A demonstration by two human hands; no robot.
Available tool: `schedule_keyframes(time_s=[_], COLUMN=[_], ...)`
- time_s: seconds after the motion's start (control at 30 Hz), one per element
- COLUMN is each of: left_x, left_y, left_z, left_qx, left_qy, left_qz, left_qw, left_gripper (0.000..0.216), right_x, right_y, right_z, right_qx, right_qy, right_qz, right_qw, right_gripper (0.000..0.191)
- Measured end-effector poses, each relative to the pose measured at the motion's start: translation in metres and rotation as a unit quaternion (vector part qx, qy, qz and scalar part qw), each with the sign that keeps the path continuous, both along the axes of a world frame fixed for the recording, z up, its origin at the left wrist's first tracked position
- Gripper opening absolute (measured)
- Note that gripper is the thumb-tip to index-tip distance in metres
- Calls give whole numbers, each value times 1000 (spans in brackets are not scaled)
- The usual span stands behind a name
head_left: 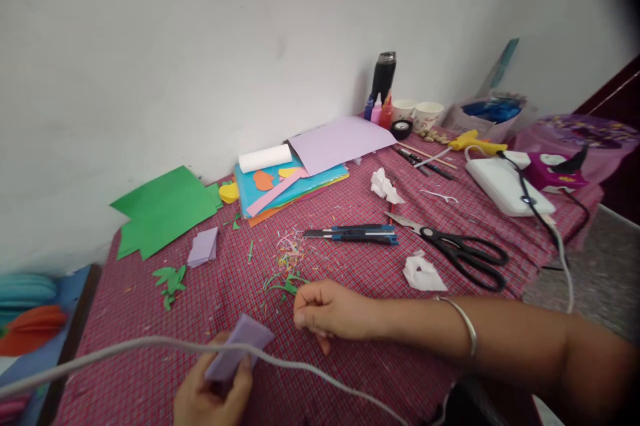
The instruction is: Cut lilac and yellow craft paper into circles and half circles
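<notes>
My left hand [213, 383] is closed round a folded piece of lilac paper [240, 349], thumb on the near side and fingers behind. A white cable crosses in front of the paper and hides a strip of it. To the right, my right hand [333, 311] is curled, thumb against the bent fingers; whether anything is in them is hidden. Thin green paper scraps [287, 285] lie just beyond its knuckles. Farther off on the checked cloth lies a small stack of lilac paper pieces [203, 247], with green leaf-shaped cutouts [170, 285] nearby.
A utility knife [365, 234] and black-handled scissors [450, 246] lie beyond my right arm, near crumpled tissues [423, 273]. Green sheets [165, 209] and coloured papers [295, 196] lie toward the wall. A yellow glue gun [477, 142] and white power box [505, 186] are at right.
</notes>
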State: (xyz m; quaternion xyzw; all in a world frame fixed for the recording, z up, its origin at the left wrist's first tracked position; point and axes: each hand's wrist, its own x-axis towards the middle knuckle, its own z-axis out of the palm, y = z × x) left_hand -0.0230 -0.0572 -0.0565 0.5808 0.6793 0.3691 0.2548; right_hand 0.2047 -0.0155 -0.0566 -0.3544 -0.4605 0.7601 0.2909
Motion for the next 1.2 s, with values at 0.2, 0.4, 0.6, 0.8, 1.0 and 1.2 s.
schedule_keyframes(time_s=[0.2,0.4,0.6,0.8,1.0,1.2], left_x=[-14,-8,-20,-26,-30,-36], left_y=[27,37,40,38,42,53], left_z=[12,6,-2,2,-1,-21], left_qx=[75,85,87,35,-28,-16], left_qy=[150,135,111,54,-37,-237], left_qz=[-22,-19,7,58,111,94], left_qw=[986,987,990,996,993,967], left_gripper=[18,15,19,20,28,34], right_x=[5,1,-3,1,10,12], right_y=[-2,-2,-1,3,0,-1], right_z=[-8,-10,-7,-13,-11,-6], right_qx=[57,54,37,59,210,176], right_qy=[26,35,-1,5,-40,-43], right_qz=[31,11,50,49,55,90], right_qw=[998,998,998,997,975,979], right_gripper=[28,21,14,22,41,9])
